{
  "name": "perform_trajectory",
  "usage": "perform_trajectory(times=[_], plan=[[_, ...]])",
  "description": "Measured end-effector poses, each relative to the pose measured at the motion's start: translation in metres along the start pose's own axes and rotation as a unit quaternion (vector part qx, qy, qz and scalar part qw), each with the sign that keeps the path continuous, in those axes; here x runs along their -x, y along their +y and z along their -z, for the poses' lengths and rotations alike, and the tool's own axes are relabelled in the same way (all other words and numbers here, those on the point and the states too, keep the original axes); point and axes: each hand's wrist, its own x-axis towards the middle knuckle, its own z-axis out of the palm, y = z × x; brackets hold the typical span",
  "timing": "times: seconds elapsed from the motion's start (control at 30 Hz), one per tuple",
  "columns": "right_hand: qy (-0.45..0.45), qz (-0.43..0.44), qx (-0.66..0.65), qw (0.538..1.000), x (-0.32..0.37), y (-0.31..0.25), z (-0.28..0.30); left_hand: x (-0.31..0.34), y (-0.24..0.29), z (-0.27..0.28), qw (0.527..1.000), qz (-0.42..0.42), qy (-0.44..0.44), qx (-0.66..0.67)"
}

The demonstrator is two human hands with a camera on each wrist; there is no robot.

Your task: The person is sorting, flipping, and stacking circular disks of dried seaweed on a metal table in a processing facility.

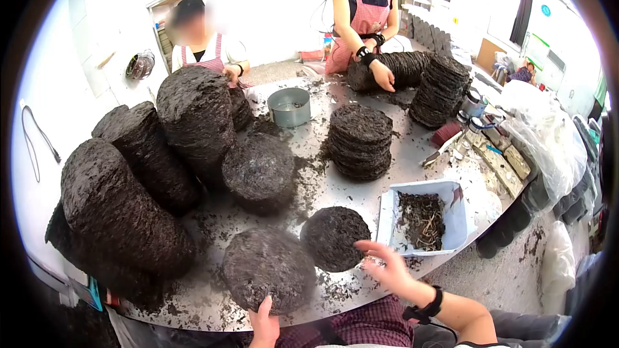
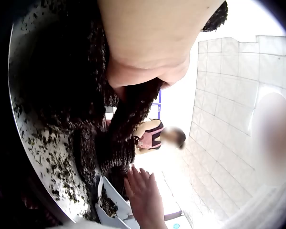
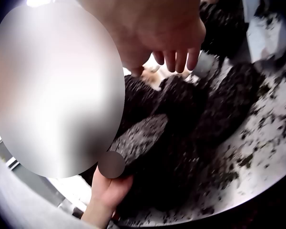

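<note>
Dark rough disc (image 1: 269, 269) sits at the near side of the table, pinched at its near rim by the left hand (image 1: 264, 323), thumb laid over the top; whether its underside touches the table cannot be told. The right hand (image 1: 393, 270) grips nothing: its fingers are spread, the tips at the edge of a smaller disc (image 1: 334, 238) lying flat just beside the first. With a one-sided grip, the held disc could sag or break off at the rim; the loose flakes strewn over the table (image 1: 403, 161) suggest that the stuff crumbles. A careless sweep of the right fingers might push the smaller disc askew or chip its edge.

Just beyond the right hand, a pale blue tray (image 1: 456, 216) holds scraps; a knock from that forearm could spill them. Farther out, tall stacks (image 1: 116, 200) lean at the left and might topple if bumped. A shorter stack (image 1: 361, 145) and a metal ring (image 1: 289, 116) stand mid-table, with two aproned people across from them.
</note>
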Motion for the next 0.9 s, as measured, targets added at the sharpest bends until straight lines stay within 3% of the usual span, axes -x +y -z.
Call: perform_trajectory(times=[0.03,0.07,0.13,0.17,0.23,0.33,0.53,0.57,0.6,0.63,0.67,0.7,0.73,0.77,0.83,0.87,0.9], plan=[[-0.057,0.097,0.052,0.992,0.003,-0.001,-0.017,0.004,-0.006,-0.003,1.000,-0.010,-0.005,-0.013],[-0.129,0.139,0.047,0.981,0.002,-0.021,-0.031,0.006,-0.012,-0.004,0.999,-0.020,-0.010,-0.026],[-0.186,0.266,0.122,0.938,-0.003,-0.035,-0.063,0.014,-0.018,-0.011,0.996,-0.044,-0.062,-0.053],[-0.196,0.271,0.131,0.933,-0.004,-0.032,-0.077,0.013,-0.024,-0.005,0.989,-0.061,-0.113,-0.076],[-0.209,0.245,0.111,0.940,-0.005,-0.027,-0.096,0.014,-0.025,-0.001,0.980,-0.108,-0.129,-0.107],[-0.231,0.244,0.089,0.938,-0.004,-0.029,-0.096,0.016,-0.005,0.012,0.982,-0.043,-0.150,-0.106],[-0.167,0.254,0.112,0.946,0.010,-0.031,-0.090,0.026,-0.013,0.014,0.976,-0.042,-0.098,-0.187],[-0.145,0.174,0.091,0.970,0.010,-0.040,-0.082,0.027,-0.012,0.009,0.977,-0.050,-0.065,-0.196],[-0.091,0.150,0.069,0.982,0.007,-0.037,-0.076,0.025,-0.012,0.013,0.972,-0.057,-0.052,-0.222],[-0.045,0.088,0.002,0.995,0.005,-0.032,-0.067,0.026,-0.009,0.014,0.984,-0.045,-0.016,-0.171],[0.093,0.108,0.044,0.989,0.002,-0.021,-0.063,0.026,-0.006,0.013,0.992,-0.033,0.017,-0.120],[0.128,-0.062,-0.038,0.989,-0.001,-0.002,-0.056,0.026,-0.003,0.012,0.996,-0.021,0.049,-0.068],[0.171,-0.054,-0.232,0.956,-0.011,0.011,-0.052,0.025,0.000,0.012,0.997,-0.019,0.068,-0.045],[0.177,-0.109,-0.279,0.937,-0.017,0.032,-0.043,0.024,-0.002,0.018,0.995,-0.027,0.082,-0.047],[0.205,-0.156,-0.309,0.915,-0.022,0.072,-0.042,0.019,-0.007,0.031,0.992,-0.041,0.105,-0.051],[0.217,-0.153,-0.231,0.936,-0.019,0.083,-0.043,0.020,-0.002,0.023,0.992,-0.052,0.102,-0.049],[0.212,-0.156,-0.251,0.931,-0.016,0.090,-0.043,0.017,-0.001,0.021,0.992,-0.055,0.101,-0.051]])
